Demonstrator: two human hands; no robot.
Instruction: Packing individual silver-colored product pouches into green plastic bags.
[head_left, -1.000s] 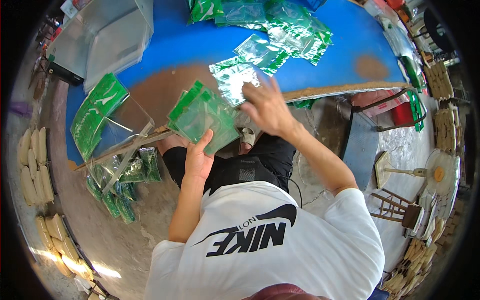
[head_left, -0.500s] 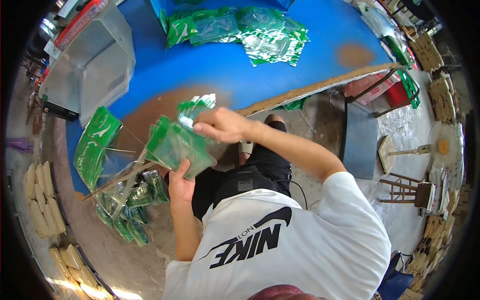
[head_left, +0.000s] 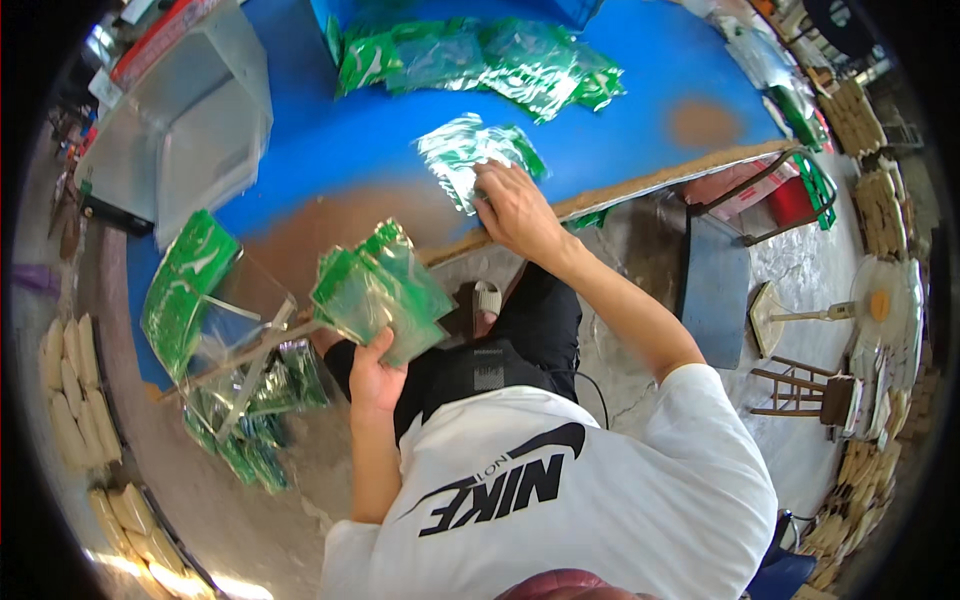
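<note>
Blue desk (head_left: 335,130): left hand (head_left: 379,378) clamped on green pouches (head_left: 370,305); right hand (head_left: 520,212) touches silvery pouches (head_left: 455,152), grip unclear. Likely gathering; next needs a pinch.

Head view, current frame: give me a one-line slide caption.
Left hand holding green-and-clear packets, right hand at other shiny packets on the blue tabletop.

White short-sleeved T-shirt (head_left: 620,450), lower centre of the frame, bears bold black lettering and a curved black mark, both inverted. Black shorts (head_left: 540,325) show a grey textured patch (head_left: 488,374); a thin dark cable (head_left: 602,392) loops at their right. Footwear: pale open-toed sandal (head_left: 487,296).
</note>
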